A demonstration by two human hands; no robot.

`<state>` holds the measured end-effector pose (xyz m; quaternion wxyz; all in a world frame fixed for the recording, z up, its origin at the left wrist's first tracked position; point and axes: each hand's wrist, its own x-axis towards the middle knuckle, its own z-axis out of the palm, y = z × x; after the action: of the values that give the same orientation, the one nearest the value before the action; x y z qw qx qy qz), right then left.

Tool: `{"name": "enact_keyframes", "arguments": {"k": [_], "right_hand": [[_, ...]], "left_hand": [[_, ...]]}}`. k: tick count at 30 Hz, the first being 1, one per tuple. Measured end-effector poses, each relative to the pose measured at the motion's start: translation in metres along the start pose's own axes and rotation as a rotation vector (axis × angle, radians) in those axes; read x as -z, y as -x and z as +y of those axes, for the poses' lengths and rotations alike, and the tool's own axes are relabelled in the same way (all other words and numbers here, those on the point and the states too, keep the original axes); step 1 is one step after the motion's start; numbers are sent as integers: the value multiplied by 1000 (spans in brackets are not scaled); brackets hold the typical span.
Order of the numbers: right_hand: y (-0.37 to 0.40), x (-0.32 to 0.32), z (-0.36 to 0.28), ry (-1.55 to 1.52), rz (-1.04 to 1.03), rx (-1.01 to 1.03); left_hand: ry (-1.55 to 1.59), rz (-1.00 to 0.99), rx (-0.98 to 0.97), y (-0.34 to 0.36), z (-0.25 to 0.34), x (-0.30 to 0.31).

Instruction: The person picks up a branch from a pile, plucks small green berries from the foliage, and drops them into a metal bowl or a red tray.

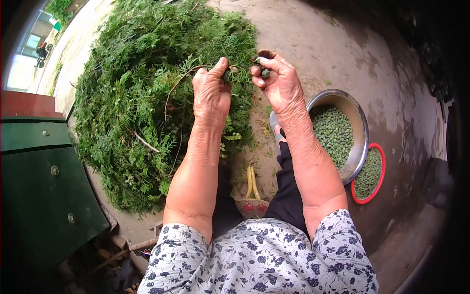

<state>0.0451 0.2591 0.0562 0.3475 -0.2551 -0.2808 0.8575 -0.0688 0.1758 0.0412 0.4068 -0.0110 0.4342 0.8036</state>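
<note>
My left hand (212, 93) is closed, thumb against fingers, on a thin leafy evergreen twig (188, 71) in front of the branch pile. Close by on the right, my right hand (280, 85) has its fingers curled in, with small green cones (265, 73) showing between them. A large heap of cut evergreen branches (142, 93) lies beneath and left of my left hand. Right of my right forearm, a metal basin (363, 125) holds many green cones. A red-rimmed container (383, 169) beside it holds more of them.
Dark green cabinets or boxes (41, 191) stand at the left edge. Between my legs is a pair of yellow handles (251, 183) near a red-marked seat or object. My foot in a grey shoe (274, 122) rests on the concrete floor (313, 29). Scattered leaf bits lie around.
</note>
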Motion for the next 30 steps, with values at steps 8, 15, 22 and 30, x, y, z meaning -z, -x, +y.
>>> {"name": "enact_keyframes", "arguments": {"k": [8,15,22,30], "right_hand": [[2,4,12,145,-13,-115],[-5,12,9,169,-121,-129],[2,1,6,498,-93,97],[3,4,1,1011,-132,332]], "left_hand": [[95,-28,11,1,-2,-7],[-103,-48,-148,9,-5,-12],[-162,-215,-145,23,7,-19],[-327,-211,-170,20,2,-13]]}}
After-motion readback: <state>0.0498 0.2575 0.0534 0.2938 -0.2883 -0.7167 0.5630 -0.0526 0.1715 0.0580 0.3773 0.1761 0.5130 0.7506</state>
